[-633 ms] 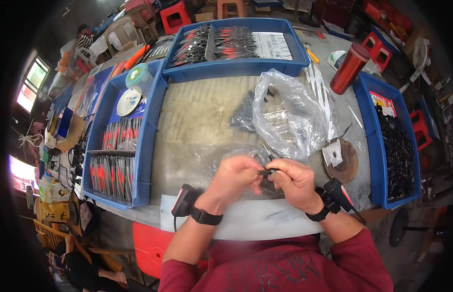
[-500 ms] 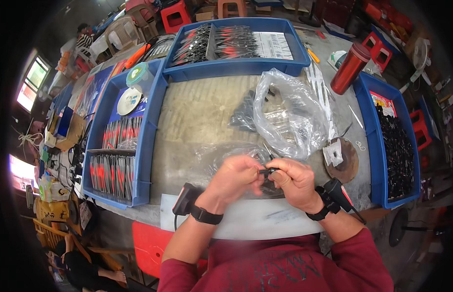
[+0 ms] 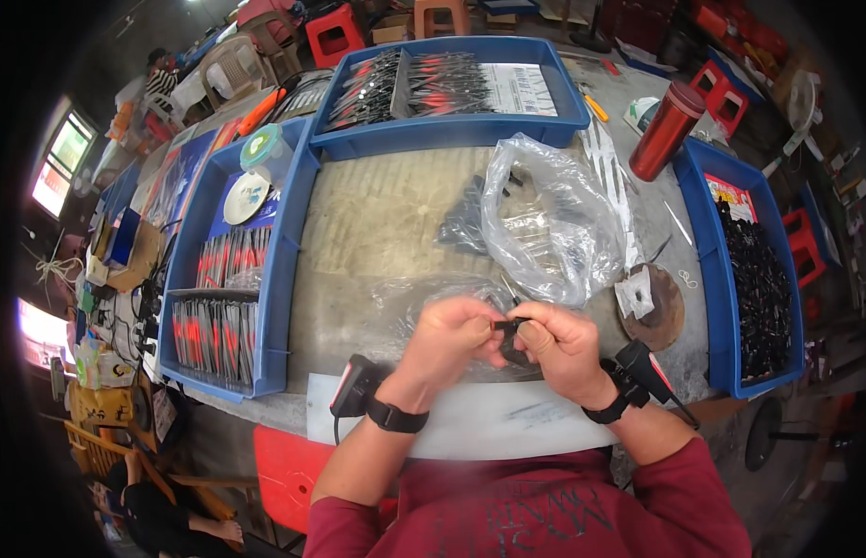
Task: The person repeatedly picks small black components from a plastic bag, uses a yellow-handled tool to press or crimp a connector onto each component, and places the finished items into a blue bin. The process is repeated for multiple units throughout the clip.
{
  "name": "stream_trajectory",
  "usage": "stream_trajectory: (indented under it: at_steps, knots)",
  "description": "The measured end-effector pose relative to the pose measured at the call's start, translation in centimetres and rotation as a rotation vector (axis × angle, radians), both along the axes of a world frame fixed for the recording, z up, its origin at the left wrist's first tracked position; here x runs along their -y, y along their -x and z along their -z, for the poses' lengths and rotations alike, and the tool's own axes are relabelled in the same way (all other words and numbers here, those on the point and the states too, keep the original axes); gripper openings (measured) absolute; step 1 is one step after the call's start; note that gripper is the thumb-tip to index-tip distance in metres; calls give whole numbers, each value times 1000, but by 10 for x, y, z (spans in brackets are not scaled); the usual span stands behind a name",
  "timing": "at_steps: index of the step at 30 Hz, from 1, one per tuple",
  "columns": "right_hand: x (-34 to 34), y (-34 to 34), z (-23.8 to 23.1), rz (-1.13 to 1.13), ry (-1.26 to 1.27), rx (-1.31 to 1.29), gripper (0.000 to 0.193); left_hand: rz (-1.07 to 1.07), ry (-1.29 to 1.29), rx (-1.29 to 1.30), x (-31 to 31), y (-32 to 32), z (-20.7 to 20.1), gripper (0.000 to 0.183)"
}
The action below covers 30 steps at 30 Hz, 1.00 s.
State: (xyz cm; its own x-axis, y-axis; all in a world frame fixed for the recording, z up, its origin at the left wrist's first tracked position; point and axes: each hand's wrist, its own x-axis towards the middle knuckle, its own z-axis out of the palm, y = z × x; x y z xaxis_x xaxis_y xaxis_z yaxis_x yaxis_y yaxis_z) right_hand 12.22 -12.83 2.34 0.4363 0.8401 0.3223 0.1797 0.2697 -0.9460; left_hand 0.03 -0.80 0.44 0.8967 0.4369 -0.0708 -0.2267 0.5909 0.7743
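Both hands meet over the near middle of the table, close to the white board (image 3: 470,423). Between their fingertips sits a small black part (image 3: 509,325), too small to name more closely. My left hand (image 3: 454,337) pinches its left end, while my right hand (image 3: 565,346) grips the right end with thumb and forefinger. A thin pointed metal tool (image 3: 510,288) sticks up just beyond the fingers; its lower end is hidden. Just past the hands lies a clear plastic bag (image 3: 596,256), with dark small parts (image 3: 466,219) in plastic at its left.
Blue trays with packed black and red pieces stand at the left (image 3: 277,325) and back (image 3: 452,135). Another blue tray (image 3: 721,316) at the right holds a heap of black parts. A red flask (image 3: 668,130) and a round wooden block (image 3: 661,316) stand at the right.
The hands stay almost in place, with the black part still between them. Its angle has shifted slightly in the fingers.
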Motion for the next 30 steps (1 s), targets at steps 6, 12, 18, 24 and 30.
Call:
stream_trajectory:
  at_steps: [6, 12, 18, 24, 30]
  knots:
    - [3, -2, -7, -186, 105, -397, 19, -144, -246, 59, 6, -2, 0, 11]
    - [1, -3, 1, -111, 198, -484, 22, -488, -1096, 19, 5, -4, -3, 8]
    - [3, -2, 7, -137, 182, -551, 21, -574, -1334, 75, 9, -6, -6, 15]
    - [3, 0, 7, -103, 145, -469, 20, -559, -1382, 53, 12, -7, -9, 16]
    - [4, 5, 3, 21, 75, -141, 18, -488, -1364, -37, 17, -5, -13, 16]
